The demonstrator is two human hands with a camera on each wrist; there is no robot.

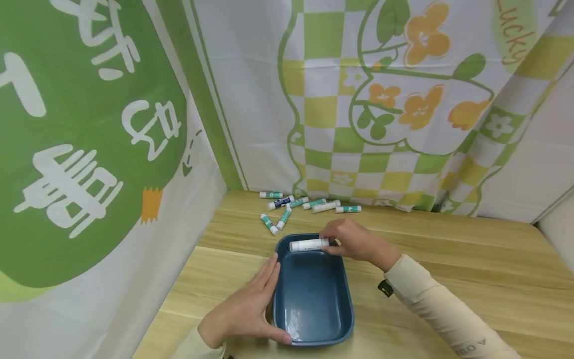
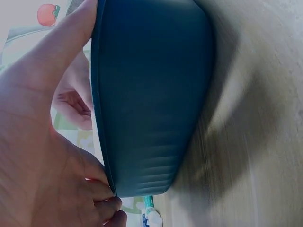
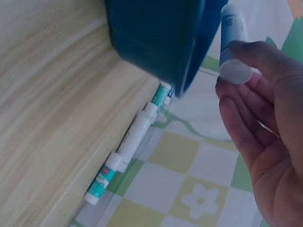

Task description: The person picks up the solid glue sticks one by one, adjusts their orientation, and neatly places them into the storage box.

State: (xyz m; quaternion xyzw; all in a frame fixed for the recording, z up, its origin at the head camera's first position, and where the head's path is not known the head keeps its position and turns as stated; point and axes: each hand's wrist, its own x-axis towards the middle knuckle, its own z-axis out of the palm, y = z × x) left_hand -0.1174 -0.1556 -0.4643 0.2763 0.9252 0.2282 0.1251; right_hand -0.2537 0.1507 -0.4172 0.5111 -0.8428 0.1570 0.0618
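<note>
A dark blue tray (image 1: 309,294) with raised sides sits on the wooden table. My left hand (image 1: 253,301) rests along its left rim, fingers extended toward the far end and thumb spread to the near corner. Over the tray's far end, my right hand (image 1: 356,242) pinches a white glue stick (image 1: 307,245) by its right end, between thumb and fingers. The right wrist view shows this glue stick (image 3: 232,45) held above the rim, beside the tray wall (image 3: 151,38). Seen from the left wrist, the outer tray wall (image 2: 147,94) hides the inside.
Several glue sticks lie beyond the tray near the curtain: green-and-white ones (image 1: 348,209), a dark blue one (image 1: 281,202) and a larger white one (image 1: 326,206). A patterned curtain (image 1: 320,109) borders the back, and a green-and-white cloth (image 1: 152,279) hangs at the left.
</note>
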